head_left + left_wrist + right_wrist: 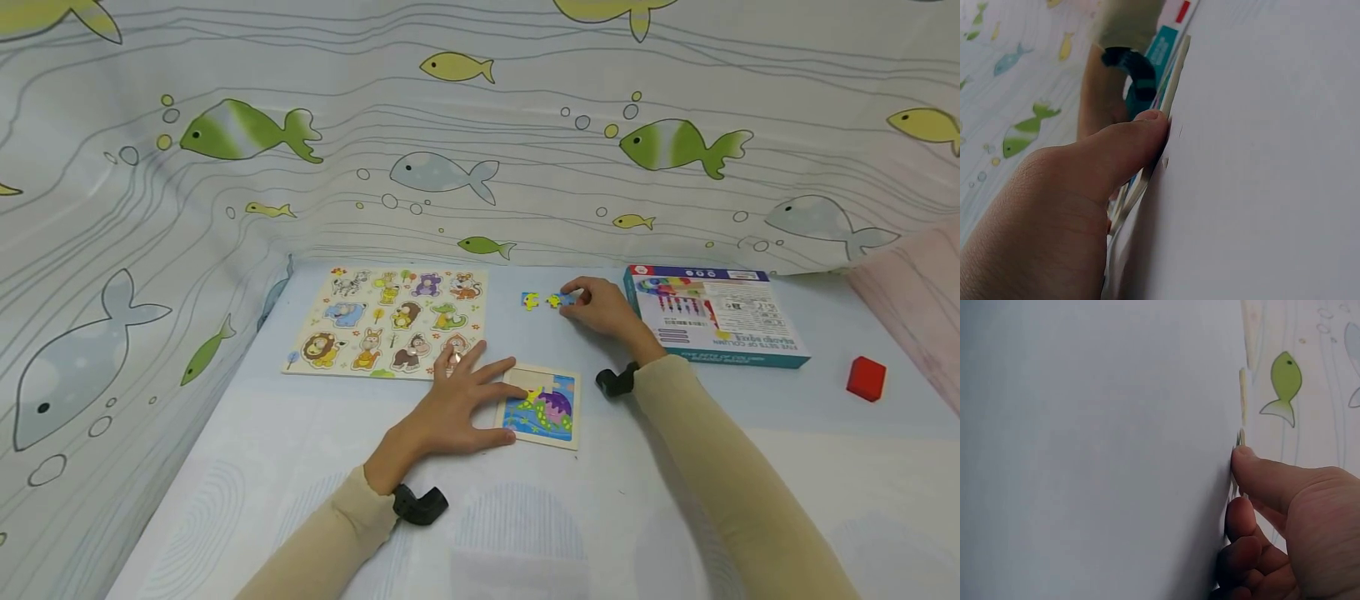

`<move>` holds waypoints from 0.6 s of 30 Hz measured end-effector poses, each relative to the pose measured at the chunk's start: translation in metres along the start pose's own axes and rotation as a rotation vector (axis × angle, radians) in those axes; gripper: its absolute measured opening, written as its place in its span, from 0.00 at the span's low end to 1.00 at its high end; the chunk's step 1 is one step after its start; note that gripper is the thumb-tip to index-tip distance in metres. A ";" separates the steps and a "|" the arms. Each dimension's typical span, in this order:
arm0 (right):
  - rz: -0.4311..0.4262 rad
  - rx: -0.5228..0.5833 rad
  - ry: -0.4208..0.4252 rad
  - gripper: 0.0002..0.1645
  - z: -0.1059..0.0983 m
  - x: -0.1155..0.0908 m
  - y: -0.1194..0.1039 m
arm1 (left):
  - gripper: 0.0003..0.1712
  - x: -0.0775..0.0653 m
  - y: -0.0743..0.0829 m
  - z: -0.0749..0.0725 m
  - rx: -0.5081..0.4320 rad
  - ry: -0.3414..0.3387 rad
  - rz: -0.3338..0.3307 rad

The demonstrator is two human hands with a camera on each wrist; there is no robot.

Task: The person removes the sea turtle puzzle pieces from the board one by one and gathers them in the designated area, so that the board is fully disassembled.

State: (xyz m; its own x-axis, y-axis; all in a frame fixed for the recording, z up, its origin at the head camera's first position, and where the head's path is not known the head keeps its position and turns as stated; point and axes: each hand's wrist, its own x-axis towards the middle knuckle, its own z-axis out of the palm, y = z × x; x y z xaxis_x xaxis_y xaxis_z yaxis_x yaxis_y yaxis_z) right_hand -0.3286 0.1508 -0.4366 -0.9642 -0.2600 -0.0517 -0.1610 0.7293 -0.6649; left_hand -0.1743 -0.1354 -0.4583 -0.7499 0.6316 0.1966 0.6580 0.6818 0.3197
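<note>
My left hand (453, 408) lies spread, its fingers fairly straight, over the left side of a small wooden jigsaw puzzle (542, 425) with a purple-and-yellow picture on blue. Its thumb rests at the puzzle's front left edge, close to the thin board (1175, 78) in the left wrist view, while other fingertips reach a larger animal board (360, 315). Farther back, my right hand (603, 312) pinches a small blue-and-yellow jigsaw piece (555, 300) between thumb and finger at the table surface. Another jigsaw piece (530, 301) lies just left of it.
A flat teal-edged box (750, 321) lies right of my right hand. A red block (866, 378) sits at the far right. The fish-patterned curtain (525, 192) rises behind the table (360, 517). Black wrist cameras (420, 505) are on both wrists.
</note>
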 end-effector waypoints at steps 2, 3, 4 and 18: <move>0.009 -0.006 0.001 0.24 0.000 0.001 0.000 | 0.33 0.000 0.000 0.000 0.003 0.000 -0.001; 0.013 -0.005 0.003 0.24 0.000 0.002 0.000 | 0.33 0.000 0.000 0.000 0.002 -0.002 -0.002; 0.016 -0.005 0.005 0.24 0.000 0.002 0.000 | 0.33 0.000 0.000 0.000 0.001 -0.002 -0.002; 0.043 -0.004 -0.012 0.26 -0.001 0.002 -0.003 | 0.33 0.000 0.000 0.001 -0.011 -0.005 -0.001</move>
State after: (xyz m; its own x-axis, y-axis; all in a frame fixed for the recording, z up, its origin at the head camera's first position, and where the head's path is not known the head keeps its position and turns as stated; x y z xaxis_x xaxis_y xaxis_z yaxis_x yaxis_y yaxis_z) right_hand -0.3305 0.1489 -0.4339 -0.9676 -0.2359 -0.0898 -0.1199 0.7427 -0.6588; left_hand -0.1744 -0.1353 -0.4591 -0.7499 0.6332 0.1917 0.6568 0.6779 0.3302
